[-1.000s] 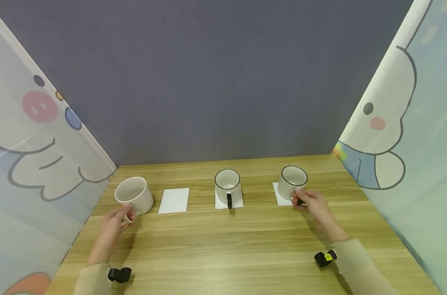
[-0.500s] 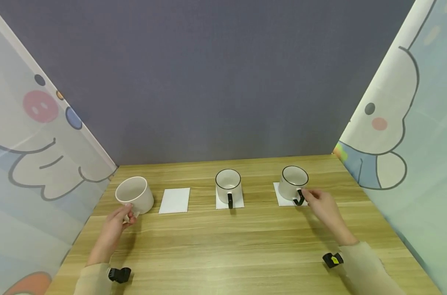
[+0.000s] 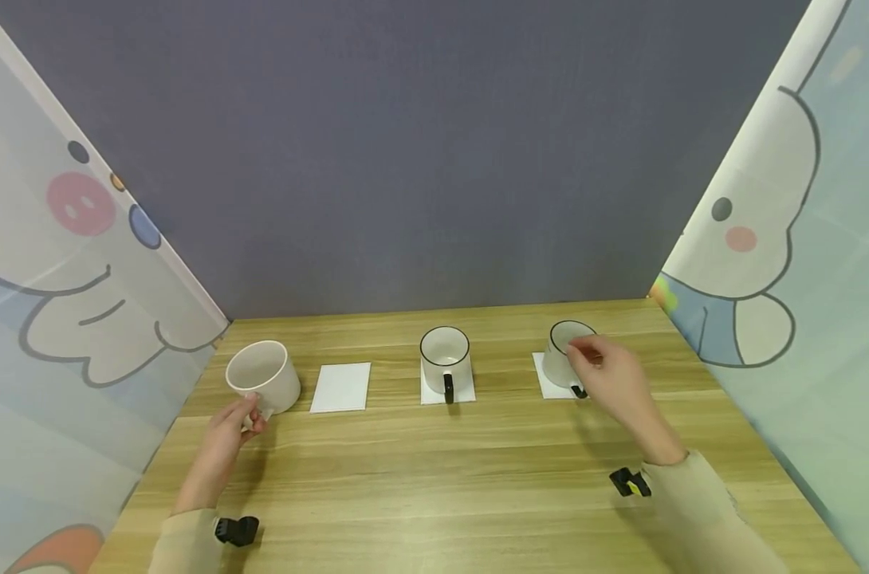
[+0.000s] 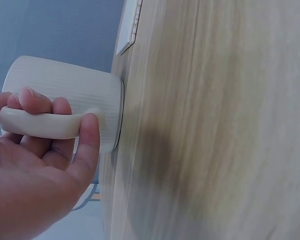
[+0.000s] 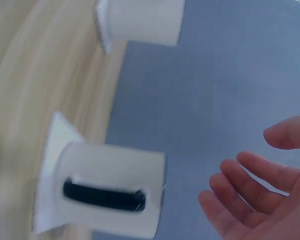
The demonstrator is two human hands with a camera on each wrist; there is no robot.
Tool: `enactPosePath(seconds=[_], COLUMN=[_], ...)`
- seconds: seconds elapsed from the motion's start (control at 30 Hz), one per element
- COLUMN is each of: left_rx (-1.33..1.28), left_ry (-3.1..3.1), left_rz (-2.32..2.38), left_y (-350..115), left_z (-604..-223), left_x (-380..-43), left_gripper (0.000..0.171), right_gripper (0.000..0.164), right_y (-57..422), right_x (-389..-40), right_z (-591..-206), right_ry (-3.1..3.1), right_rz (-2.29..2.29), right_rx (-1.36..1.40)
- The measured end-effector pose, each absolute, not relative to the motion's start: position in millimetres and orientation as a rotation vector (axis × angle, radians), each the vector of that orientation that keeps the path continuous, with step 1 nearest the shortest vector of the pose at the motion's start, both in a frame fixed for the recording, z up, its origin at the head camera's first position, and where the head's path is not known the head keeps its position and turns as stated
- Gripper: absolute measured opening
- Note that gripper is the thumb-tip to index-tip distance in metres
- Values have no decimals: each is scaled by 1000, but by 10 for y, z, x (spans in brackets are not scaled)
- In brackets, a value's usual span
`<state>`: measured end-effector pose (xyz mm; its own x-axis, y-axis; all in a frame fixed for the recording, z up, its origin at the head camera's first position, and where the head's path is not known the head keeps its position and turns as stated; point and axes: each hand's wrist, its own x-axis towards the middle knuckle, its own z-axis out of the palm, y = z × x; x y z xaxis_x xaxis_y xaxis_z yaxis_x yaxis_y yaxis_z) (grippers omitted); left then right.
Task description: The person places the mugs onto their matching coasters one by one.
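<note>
At the left of the table, my left hand [image 3: 222,446] grips the handle [image 4: 45,124] of a wide, all-white mug [image 3: 282,389]. Its fingers curl round that handle, and the mug stands upright on the wood. My right hand [image 3: 617,391] is raised beside the right-hand mug [image 3: 558,368], a white one with a black rim and black handle [image 5: 105,196]. That hand holds nothing; the right wrist view has its loosely bent fingers apart from the mug. Beneath this mug lies a white square coaster [image 3: 546,388]. In the head view the hand hides part of the mug and handle.
A second black-rimmed mug [image 3: 445,351] stands on a white coaster [image 3: 430,392] mid-table, handle toward me. A bare white coaster [image 3: 340,388] lies between it and the left mug. Behind rises a grey wall panel [image 3: 434,159]; printed cartoon curtains [image 3: 750,319] flank both sides.
My right hand has let go of the right mug's black handle and risen up beside the mug's rim. My left hand still grips the white mug's handle, unmoved.
</note>
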<state>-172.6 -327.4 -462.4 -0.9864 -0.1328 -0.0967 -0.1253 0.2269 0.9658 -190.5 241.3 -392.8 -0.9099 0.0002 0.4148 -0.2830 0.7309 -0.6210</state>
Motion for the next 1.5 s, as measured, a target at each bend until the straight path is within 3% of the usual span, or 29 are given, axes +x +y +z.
enactPosePath(seconds=[0.4, 1.5], left_rx=[286, 343], left_ry=[-2485, -2432], left_rz=[-1897, -1918], left_y=[-3289, -3221], left_z=[-4640, -4623], left_x=[-1737, -1716], left_gripper=[50, 50], right_gripper=[24, 33], right_y=[2035, 1184], right_x=[-1979, -2155], right_z=[-3780, -3581], right_ry=[-2377, -2369], right_rz=[1188, 1408], right_rx=[430, 699])
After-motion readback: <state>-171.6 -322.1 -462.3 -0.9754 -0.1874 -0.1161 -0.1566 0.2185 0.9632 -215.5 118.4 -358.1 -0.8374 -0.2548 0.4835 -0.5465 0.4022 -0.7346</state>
